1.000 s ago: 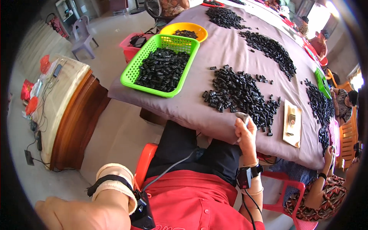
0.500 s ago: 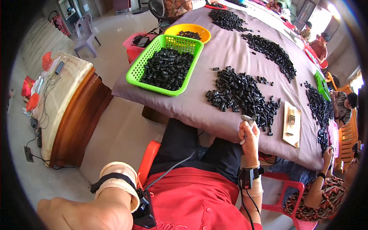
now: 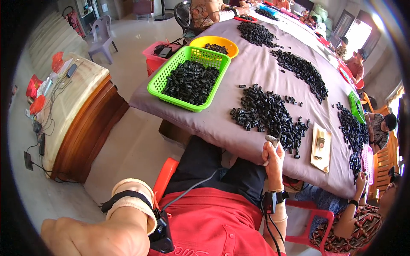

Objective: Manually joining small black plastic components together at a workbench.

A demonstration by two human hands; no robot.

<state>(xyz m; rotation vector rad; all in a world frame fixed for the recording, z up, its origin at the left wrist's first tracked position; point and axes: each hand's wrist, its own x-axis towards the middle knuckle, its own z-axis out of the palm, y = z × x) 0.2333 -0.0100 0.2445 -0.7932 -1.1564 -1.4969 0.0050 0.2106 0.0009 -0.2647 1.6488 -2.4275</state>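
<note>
My right hand is closed at the table's near edge, beside a loose pile of small black plastic parts. Its fingers wrap a small tool with a pale, rounded end sticking out above them; the exact kind is unclear. Close to the camera at the lower left is my left hand, back upward and away from the table. Its fingers are cut off or hidden, so I cannot tell what they do. Both wrists carry bands with small black devices and cables.
A green basket of black parts stands on the cloth-covered table, with a yellow bowl behind. A flat board bearing a small tool lies right of my pile. At right sits a co-worker. A wooden cabinet stands left.
The view has shifted slightly, so the table things appear a little lower. My right hand stays closed beside the pile, and my left hand keeps about the same place.
</note>
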